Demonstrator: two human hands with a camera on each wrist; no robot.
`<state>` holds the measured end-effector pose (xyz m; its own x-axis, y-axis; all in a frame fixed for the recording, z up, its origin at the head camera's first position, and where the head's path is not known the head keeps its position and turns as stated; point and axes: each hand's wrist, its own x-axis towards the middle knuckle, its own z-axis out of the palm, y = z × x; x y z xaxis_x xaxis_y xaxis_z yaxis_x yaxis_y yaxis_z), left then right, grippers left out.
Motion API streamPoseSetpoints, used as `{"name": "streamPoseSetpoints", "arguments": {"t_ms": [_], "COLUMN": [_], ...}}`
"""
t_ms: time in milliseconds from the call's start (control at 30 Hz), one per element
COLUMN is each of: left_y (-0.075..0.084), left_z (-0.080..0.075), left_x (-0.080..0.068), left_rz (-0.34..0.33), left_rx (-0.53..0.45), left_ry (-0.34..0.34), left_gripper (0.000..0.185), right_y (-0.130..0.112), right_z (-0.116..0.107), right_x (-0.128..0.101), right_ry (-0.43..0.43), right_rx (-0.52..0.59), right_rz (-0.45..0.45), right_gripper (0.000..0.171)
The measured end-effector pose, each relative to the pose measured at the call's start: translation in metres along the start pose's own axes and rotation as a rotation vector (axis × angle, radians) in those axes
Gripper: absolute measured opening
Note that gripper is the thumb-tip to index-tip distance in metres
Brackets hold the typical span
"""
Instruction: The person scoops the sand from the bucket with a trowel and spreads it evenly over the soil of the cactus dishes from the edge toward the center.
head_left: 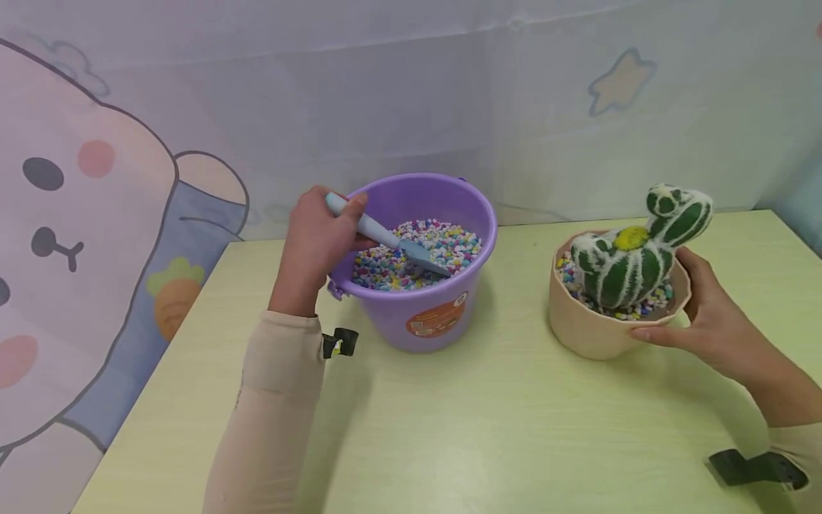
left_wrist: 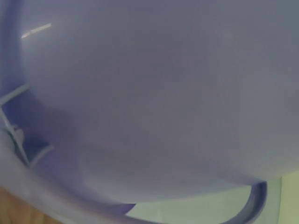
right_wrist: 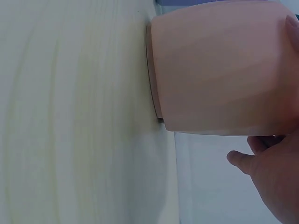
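In the head view my left hand (head_left: 322, 232) grips the light blue handle of a small plastic trowel (head_left: 379, 233) over the rim of a purple bucket (head_left: 419, 310). The trowel's blade lies in the multicoloured pebbles inside. The bucket's outer wall (left_wrist: 154, 102) fills the left wrist view, hiding most of that hand. To the right, my right hand (head_left: 722, 321) holds a beige flowerpot (head_left: 587, 332) by its side, thumb at the front of the rim. In the pot a green, white-streaked cactus (head_left: 619, 268) with a yellow top leans over similar pebbles (head_left: 568, 275).
Bucket and pot stand on a pale yellow-green wooden table (head_left: 449, 442), near its back edge. Close behind hangs a cloth (head_left: 359, 107) printed with a cartoon animal and a star. The bucket's handle (left_wrist: 254, 205) curves past the bottom of the left wrist view.
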<state>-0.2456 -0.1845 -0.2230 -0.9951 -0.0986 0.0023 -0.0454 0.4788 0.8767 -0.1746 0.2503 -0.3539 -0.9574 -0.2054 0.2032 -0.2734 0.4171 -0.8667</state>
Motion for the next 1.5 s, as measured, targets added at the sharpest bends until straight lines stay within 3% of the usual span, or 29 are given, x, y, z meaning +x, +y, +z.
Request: {"name": "streamPoseSetpoints", "arguments": {"t_ms": [167,267,400,600,967,1200,1500], "left_y": [-0.001,-0.003,-0.005,-0.007,-0.01,-0.01,-0.011], "left_z": [-0.002,-0.004,-0.003,-0.001,-0.005,-0.006,-0.007], "left_x": [-0.002,-0.001,0.0,0.0,0.001,-0.001,-0.002], "left_rz": [0.006,0.027,0.082,0.157,0.196,0.214,0.247], "left_rx": [0.014,-0.048,-0.132,-0.172,-0.194,-0.2,-0.203], "left_ry": [-0.004,-0.024,-0.051,-0.069,-0.134,-0.149,-0.166], "left_gripper": [0.042,0.037,0.024,0.019,0.019,0.017,0.015], "right_y": [0.0,0.001,0.002,0.001,-0.004,-0.001,-0.001], "right_z": [0.0,-0.001,-0.002,-0.003,-0.005,-0.002,-0.004], "right_x": [0.001,0.001,-0.002,-0.002,0.004,0.003,0.001], "right_ry": [-0.009,-0.031,-0.052,-0.047,-0.059,-0.023,-0.051], "right_rx": [0.003,0.021,0.029,0.001,0.078,0.057,0.067], "right_rz": [0.026,0.04,0.061,0.046,-0.081,-0.062,-0.03], "right_gripper": [0.111,0.112,0.113,0.114,0.112,0.109,0.108]}}
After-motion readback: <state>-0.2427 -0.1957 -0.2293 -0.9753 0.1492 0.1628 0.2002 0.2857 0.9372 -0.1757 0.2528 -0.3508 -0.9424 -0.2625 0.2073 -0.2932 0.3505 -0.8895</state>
